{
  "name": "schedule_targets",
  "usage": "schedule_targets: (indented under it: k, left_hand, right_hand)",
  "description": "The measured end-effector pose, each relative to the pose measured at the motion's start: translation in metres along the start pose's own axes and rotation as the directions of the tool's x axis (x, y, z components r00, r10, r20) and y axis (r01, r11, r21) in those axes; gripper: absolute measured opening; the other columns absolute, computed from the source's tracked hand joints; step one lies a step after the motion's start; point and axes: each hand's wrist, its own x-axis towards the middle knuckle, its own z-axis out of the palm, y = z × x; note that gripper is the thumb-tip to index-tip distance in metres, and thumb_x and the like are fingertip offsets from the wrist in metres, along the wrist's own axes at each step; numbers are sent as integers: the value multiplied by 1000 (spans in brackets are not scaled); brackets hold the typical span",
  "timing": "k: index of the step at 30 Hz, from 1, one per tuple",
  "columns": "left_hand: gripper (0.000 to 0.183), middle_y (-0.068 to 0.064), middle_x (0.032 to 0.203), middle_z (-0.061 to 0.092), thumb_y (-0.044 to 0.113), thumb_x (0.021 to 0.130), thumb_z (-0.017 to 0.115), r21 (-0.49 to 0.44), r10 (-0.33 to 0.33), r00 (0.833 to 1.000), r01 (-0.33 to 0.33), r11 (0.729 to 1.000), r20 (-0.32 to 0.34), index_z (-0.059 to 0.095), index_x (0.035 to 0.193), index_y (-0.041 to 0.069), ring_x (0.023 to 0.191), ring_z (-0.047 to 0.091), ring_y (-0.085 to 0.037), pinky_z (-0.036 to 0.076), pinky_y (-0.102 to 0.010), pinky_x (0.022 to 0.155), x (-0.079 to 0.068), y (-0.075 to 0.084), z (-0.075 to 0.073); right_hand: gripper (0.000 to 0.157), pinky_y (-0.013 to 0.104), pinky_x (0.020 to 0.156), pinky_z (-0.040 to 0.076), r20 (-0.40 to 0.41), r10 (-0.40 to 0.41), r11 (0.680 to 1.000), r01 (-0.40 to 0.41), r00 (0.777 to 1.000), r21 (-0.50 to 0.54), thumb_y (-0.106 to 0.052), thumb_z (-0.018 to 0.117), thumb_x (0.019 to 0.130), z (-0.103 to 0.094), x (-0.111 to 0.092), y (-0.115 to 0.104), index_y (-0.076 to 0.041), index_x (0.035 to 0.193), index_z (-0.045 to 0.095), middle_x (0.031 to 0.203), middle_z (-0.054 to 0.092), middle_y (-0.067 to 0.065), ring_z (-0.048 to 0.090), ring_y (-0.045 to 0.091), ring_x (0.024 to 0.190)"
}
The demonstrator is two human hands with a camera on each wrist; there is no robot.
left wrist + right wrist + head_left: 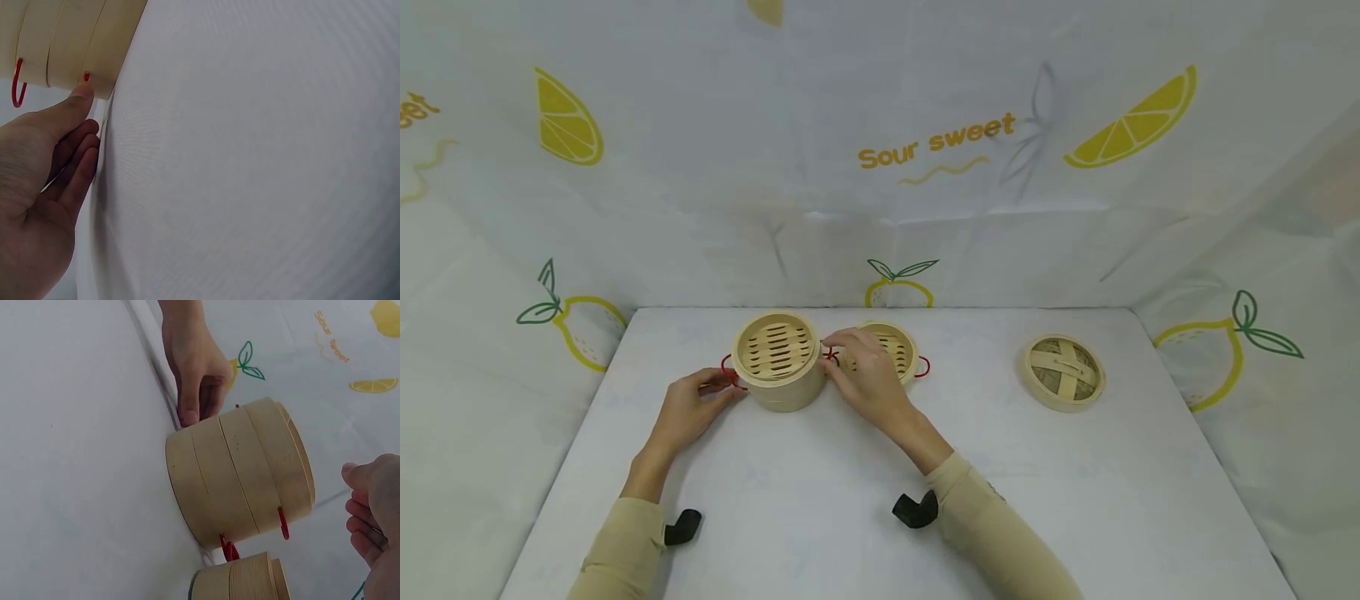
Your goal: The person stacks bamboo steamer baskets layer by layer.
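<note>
Two bamboo steamer baskets stand stacked (782, 392), with a slatted rack on top and red loop handles at the sides. My left hand (692, 408) is at the stack's left side. In the left wrist view, its thumb (78, 100) lies over the lower red handle (86, 77), and the other fingers curl behind, pinching it. My right hand (381, 512) hovers beside the upper rim, apart from the stack in the right wrist view, its fingers loosely bent and holding nothing. Behind it a single steamer basket (904, 343) stands partly hidden, close to the stack.
A round woven bamboo lid (1063, 372) lies at the right of the white table (820, 517). A lemon-printed sheet (715, 167) rises behind the table and along both sides. Dark curved pieces (916, 510) stick out at the sleeves.
</note>
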Motion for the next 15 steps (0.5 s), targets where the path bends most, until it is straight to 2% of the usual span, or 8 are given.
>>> schedule_targets:
  k: [5, 9, 15]
  left_hand:
    - [35, -12, 106, 73, 21, 83, 77, -3, -23, 1000, 23, 1000, -15, 68, 113, 7, 97, 71, -28, 60, -38, 85, -1, 0, 2]
    - [35, -10, 106, 73, 25, 83, 77, -7, -36, 999, 36, 999, -28, 69, 113, 10, 98, 71, -26, 60, -34, 85, -3, -1, 2]
    - [35, -8, 106, 73, 26, 82, 78, -31, -32, 998, 30, 999, -48, 69, 113, 11, 97, 72, -22, 59, -31, 84, -3, 0, 3]
  right_hand:
    - [28, 32, 102, 49, -33, 42, 999, -42, 999, 12, -23, 74, 86, -10, -4, 11, -8, 108, 66, 107, 69, 2, 60, 17, 110]
    - [28, 36, 103, 48, -61, 47, 999, -46, 997, 26, -19, 76, 84, -18, -8, 19, -5, 107, 67, 106, 70, 5, 61, 23, 111]
    - [30, 39, 98, 51, -70, 56, 998, -56, 996, -1, -18, 78, 82, -25, -15, 30, -5, 106, 67, 107, 71, 6, 61, 24, 111]
